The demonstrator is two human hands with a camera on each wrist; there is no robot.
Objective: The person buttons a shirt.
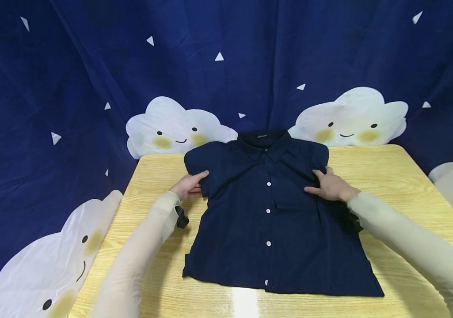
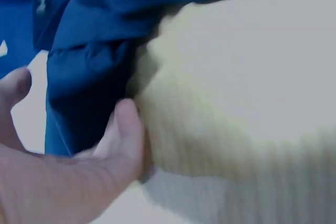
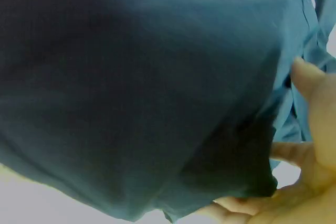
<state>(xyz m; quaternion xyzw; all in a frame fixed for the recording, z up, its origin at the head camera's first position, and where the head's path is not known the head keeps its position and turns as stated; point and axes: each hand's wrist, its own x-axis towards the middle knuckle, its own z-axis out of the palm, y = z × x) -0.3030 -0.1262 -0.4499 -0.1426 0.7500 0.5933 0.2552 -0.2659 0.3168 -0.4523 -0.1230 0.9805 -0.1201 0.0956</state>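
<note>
A navy button-up short-sleeved shirt (image 1: 242,225) lies front up, collar away from me, white buttons down its middle. My left hand (image 1: 189,184) is at the left sleeve, thumb extended over the cloth and other fingers lower at its edge. In the left wrist view, thumb and fingers of the left hand (image 2: 68,177) stand apart beside the sleeve (image 2: 86,87). At the right sleeve, my right hand (image 1: 331,185) touches the shirt with spread fingers. The right wrist view has some fingers of the right hand (image 3: 315,166) partly hidden under dark cloth (image 3: 142,98).
The shirt lies on a light wood-grain table (image 1: 401,194). Behind and to the left hangs a dark blue curtain (image 1: 194,79) printed with white triangles and smiling clouds. The collar reaches the table's far edge. A small black device (image 1: 181,217) sits at the left wrist.
</note>
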